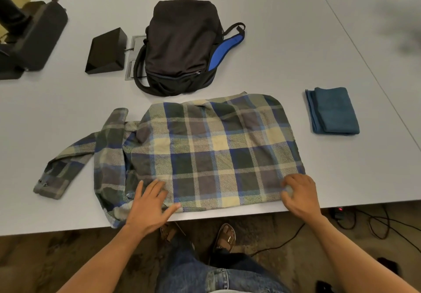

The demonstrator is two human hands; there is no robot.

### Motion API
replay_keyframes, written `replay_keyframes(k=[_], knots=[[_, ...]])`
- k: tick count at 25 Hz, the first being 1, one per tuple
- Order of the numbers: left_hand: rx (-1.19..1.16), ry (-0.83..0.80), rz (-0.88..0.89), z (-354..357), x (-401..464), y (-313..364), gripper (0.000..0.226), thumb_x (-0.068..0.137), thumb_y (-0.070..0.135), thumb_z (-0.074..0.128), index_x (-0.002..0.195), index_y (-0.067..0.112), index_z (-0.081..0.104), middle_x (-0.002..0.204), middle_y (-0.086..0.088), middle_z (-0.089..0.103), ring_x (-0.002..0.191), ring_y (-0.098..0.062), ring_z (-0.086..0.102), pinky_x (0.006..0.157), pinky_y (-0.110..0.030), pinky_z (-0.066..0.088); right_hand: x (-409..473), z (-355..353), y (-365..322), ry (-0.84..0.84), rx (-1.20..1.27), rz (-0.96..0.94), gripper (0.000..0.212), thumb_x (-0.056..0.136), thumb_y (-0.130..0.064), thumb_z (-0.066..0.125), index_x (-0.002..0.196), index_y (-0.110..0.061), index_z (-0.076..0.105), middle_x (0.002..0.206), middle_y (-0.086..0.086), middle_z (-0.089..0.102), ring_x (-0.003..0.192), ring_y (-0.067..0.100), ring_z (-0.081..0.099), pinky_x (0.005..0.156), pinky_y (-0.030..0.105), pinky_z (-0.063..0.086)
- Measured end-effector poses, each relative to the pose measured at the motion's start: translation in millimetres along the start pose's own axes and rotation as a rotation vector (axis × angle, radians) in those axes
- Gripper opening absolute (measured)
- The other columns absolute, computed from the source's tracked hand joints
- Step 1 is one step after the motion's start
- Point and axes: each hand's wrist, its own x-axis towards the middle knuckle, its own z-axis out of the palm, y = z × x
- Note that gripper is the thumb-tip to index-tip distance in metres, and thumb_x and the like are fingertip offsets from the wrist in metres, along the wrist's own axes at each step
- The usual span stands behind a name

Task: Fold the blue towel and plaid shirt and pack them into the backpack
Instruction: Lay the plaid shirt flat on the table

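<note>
The plaid shirt (205, 153) lies spread on the grey table (296, 53) near its front edge, with one sleeve trailing out to the left. My left hand (149, 206) rests flat on the shirt's lower left hem, fingers apart. My right hand (300, 194) presses on the lower right corner with curled fingers that seem to pinch the fabric. The blue towel (332, 110) lies folded to the right of the shirt. Behind the shirt, at the table's middle, a black backpack (182, 44) with blue lining lies with its zip closed.
A black wedge-shaped box (107, 50) sits left of the backpack beside a cable hatch in the tabletop. A black case (36, 37) lies at the far left. Cables run over the floor at the right, below the table edge.
</note>
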Motion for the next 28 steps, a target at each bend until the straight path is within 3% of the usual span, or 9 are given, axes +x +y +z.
replay_keyframes(k=[3, 5, 8, 11, 16, 23, 24, 26, 28], knots=[[-0.12, 0.037, 0.029, 0, 22, 29, 0.072, 0.099, 0.058, 0.014, 0.119, 0.014, 0.067, 0.14, -0.007, 0.055, 0.136, -0.025, 0.043, 0.115, -0.047, 0.026, 10, 11, -30, 0.049, 0.095, 0.013, 0.029, 0.094, -0.041, 0.049, 0.102, -0.017, 0.063, 0.101, 0.002, 0.064, 0.093, 0.018, 0.058, 0.083, 0.033, 0.049], [-0.185, 0.015, 0.077, 2, 37, 48, 0.064, 0.099, 0.049, 0.017, 0.132, 0.014, 0.059, 0.149, -0.006, 0.046, 0.144, -0.024, 0.032, 0.117, -0.044, 0.023, 17, 24, -48, 0.004, 0.066, -0.034, 0.036, 0.098, -0.04, 0.052, 0.123, -0.016, 0.059, 0.123, 0.005, 0.062, 0.113, 0.024, 0.057, 0.095, 0.035, 0.046], [-0.201, -0.074, 0.1, 11, 53, 71, 0.068, 0.096, 0.051, 0.003, 0.153, 0.023, 0.025, 0.163, 0.001, 0.011, 0.15, -0.02, -0.001, 0.12, -0.039, -0.003, 22, 49, -54, -0.177, -0.08, -0.096, 0.06, 0.101, -0.052, 0.038, 0.152, -0.021, 0.03, 0.16, 0.004, 0.029, 0.149, 0.023, 0.021, 0.12, 0.043, 0.018], [-0.152, -0.137, 0.05, 30, 54, 76, 0.064, 0.094, 0.063, -0.01, 0.152, 0.036, -0.013, 0.16, 0.006, -0.02, 0.145, -0.021, -0.028, 0.117, -0.046, -0.017, 13, 66, -47, -0.253, -0.218, -0.08, 0.069, 0.099, -0.063, 0.014, 0.158, -0.028, 0.004, 0.165, -0.002, -0.001, 0.151, 0.015, -0.012, 0.122, 0.043, -0.007], [-0.148, -0.071, -0.036, 50, 39, 75, 0.064, 0.098, 0.067, 0.006, 0.152, 0.039, -0.013, 0.162, 0.005, -0.016, 0.148, -0.021, -0.023, 0.117, -0.05, -0.01, -4, 56, -27, -0.21, -0.264, 0.115, 0.077, 0.095, -0.072, 0.008, 0.156, -0.028, -0.009, 0.163, -0.005, -0.018, 0.149, 0.015, -0.022, 0.119, 0.042, -0.018], [-0.168, -0.025, -0.02, 50, 39, 76, 0.067, 0.098, 0.066, 0.017, 0.155, 0.035, 0.0, 0.164, 0.001, -0.006, 0.15, -0.025, -0.011, 0.117, -0.054, 0.0, -2, 46, -8, -0.106, -0.16, 0.296, 0.078, 0.096, -0.071, 0.016, 0.157, -0.026, -0.003, 0.164, -0.002, -0.012, 0.149, 0.013, -0.02, 0.118, 0.039, -0.019], [-0.168, -0.01, -0.008, 48, 42, 76, 0.067, 0.098, 0.065, 0.021, 0.156, 0.034, 0.004, 0.164, 0.0, -0.004, 0.151, -0.025, -0.01, 0.117, -0.054, 0.001, 0, 44, -7, -0.038, -0.116, 0.369, 0.078, 0.097, -0.069, 0.022, 0.157, -0.024, 0.005, 0.166, 0.002, -0.005, 0.151, 0.016, -0.013, 0.119, 0.042, -0.015], [-0.176, 0.021, 0.048, 44, 51, 76, 0.069, 0.097, 0.063, 0.029, 0.156, 0.031, 0.011, 0.165, 0.0, -0.001, 0.151, -0.024, -0.006, 0.117, -0.055, 0.002, 7, 37, -6, 0.123, -0.02, 0.538, 0.076, 0.097, -0.062, 0.04, 0.153, -0.016, 0.022, 0.163, 0.012, 0.015, 0.15, 0.03, 0.011, 0.12, 0.052, 0.01], [-0.18, 0.05, 0.105, 38, 66, 78, 0.069, 0.097, 0.062, 0.03, 0.156, 0.03, 0.015, 0.165, 0.0, 0.002, 0.151, -0.024, -0.004, 0.117, -0.055, 0.003, 18, 27, -3, 0.205, 0.048, 0.649, 0.074, 0.094, -0.051, 0.057, 0.149, -0.01, 0.029, 0.155, 0.019, 0.031, 0.141, 0.038, 0.03, 0.113, 0.057, 0.028]])
